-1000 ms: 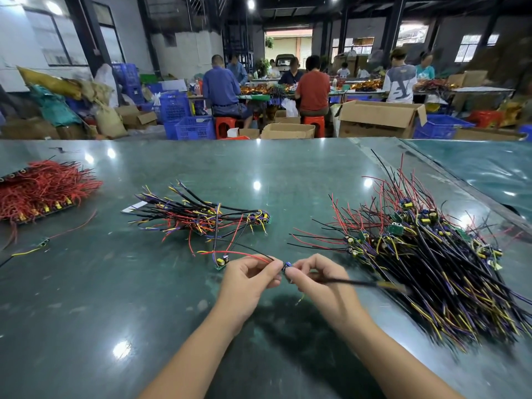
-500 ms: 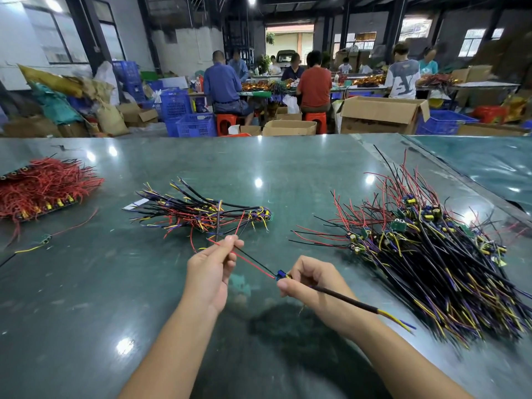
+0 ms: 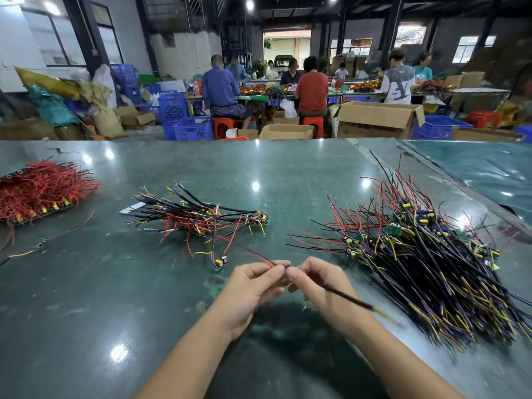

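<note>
Big green surface [image 3: 86, 312] here, with a huge heap of wires [image 3: 431, 269] just right of the fingers and a smaller bundle [image 3: 198, 217] beyond them to the left. The left hand [image 3: 253, 286] and right hand [image 3: 319, 283] meet fingertip to fingertip. The right fingers pinch a black cable [image 3: 345, 296] trailing off right, and the left ones pinch its thin red wire [image 3: 260, 258]. A tiny circuit board [image 3: 220, 262] lies just left of the fingers.

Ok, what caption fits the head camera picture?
Left hand and right hand pinch one wired part over the green table, beside a big wire pile.
</note>
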A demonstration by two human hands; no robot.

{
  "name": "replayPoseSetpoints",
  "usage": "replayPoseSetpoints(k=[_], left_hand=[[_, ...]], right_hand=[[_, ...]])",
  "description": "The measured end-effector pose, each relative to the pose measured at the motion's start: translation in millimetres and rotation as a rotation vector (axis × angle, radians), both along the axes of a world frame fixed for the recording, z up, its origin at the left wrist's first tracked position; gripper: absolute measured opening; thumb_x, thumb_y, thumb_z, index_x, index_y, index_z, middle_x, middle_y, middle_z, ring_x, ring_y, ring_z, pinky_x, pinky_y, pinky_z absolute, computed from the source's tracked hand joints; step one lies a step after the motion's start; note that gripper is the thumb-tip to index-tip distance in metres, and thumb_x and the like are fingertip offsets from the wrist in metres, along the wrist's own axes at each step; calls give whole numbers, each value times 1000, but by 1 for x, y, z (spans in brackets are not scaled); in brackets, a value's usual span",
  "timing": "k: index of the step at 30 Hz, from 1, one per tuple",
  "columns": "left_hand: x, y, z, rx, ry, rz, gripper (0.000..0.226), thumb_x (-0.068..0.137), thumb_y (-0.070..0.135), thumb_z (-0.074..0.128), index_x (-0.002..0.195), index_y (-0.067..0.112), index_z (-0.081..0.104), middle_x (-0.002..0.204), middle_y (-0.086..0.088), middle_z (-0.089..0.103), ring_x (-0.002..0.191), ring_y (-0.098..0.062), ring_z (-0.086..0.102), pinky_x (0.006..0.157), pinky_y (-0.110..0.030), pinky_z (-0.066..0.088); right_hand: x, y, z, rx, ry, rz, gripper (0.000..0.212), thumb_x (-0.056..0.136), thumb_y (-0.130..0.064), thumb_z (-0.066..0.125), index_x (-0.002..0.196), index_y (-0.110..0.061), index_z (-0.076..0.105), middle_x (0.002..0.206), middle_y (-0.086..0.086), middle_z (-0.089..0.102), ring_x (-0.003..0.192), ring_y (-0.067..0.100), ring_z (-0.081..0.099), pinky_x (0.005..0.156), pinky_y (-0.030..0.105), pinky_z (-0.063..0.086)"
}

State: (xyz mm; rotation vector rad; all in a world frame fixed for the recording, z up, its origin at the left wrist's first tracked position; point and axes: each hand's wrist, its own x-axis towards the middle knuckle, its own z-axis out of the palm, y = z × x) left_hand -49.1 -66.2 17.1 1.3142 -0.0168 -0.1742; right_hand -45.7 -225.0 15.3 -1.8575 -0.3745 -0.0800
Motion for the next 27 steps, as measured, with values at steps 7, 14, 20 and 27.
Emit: replayPoseSetpoints(k=[7, 14, 20, 27], left_hand=[[2, 1, 4, -79, -15, 199, 19, 93, -1, 51, 84, 4, 67, 72, -6, 68, 62, -9, 63, 58, -19, 55], [-1, 0, 5, -96, -33, 108, 4, 85, 3, 62, 82, 6, 63, 71, -7, 63, 62, -14, 63, 60, -20, 55], [-2, 2, 9, -140, 18, 42, 31, 93, 2, 50, 77, 6, 75, 69, -8, 65, 60, -13, 64, 57, -19, 55], [-10, -6, 1, 90, -72, -49, 16, 81, -3, 68, 80, 9, 58, 70, -5, 62, 61, -16, 62, 58, -23, 52]], right_hand=[[2, -10, 5, 121, 120, 45, 10, 90, -17, 63, 83, -16, 69, 69, -3, 64, 66, 8, 61, 66, 21, 52], [0, -14, 5, 345, 273, 84, 5, 77, -14, 76, 81, -11, 75, 75, 2, 70, 75, 8, 64, 70, 18, 51], [0, -13, 9, 474, 237, 54, 10, 66, -14, 77, 75, -10, 75, 72, 6, 70, 68, 10, 65, 63, 18, 52], [1, 0, 8, 378, 69, -95, 14, 76, 7, 70, 69, -6, 71, 56, 2, 67, 51, 5, 59, 54, 16, 48]])
